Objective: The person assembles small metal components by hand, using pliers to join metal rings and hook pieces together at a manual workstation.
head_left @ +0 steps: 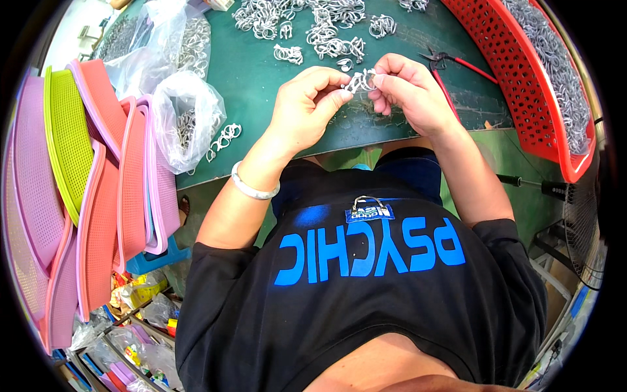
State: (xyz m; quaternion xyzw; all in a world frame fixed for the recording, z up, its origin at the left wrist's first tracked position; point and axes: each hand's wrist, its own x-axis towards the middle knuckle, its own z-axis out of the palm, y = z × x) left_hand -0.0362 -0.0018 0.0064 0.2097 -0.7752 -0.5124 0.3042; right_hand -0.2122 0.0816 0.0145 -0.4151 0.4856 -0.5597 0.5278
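Note:
Between my two hands, just above the table's near edge, is a short chain of silver metal rings (360, 81). My left hand (302, 110) pinches its left end between thumb and fingers. At the other end, my right hand (413, 93) pinches the chain with thumb and forefinger, its other fingers curled below. Loose silver rings (344, 65) lie just beyond my fingertips. Farther back are heaped ring chains (332, 47), with smaller clusters (288, 54) beside them. Red-handled pliers (439, 59) lie on the green table (251, 98) beyond my right hand.
A red perforated basket (532, 104) filled with small metal pieces stands at the right. Clear plastic bags (189, 121) of metal parts sit at the left, beside a short ring chain (225, 139). Stacked pink, purple and green baskets (68, 140) rise left of the table, above a blue stool (157, 259).

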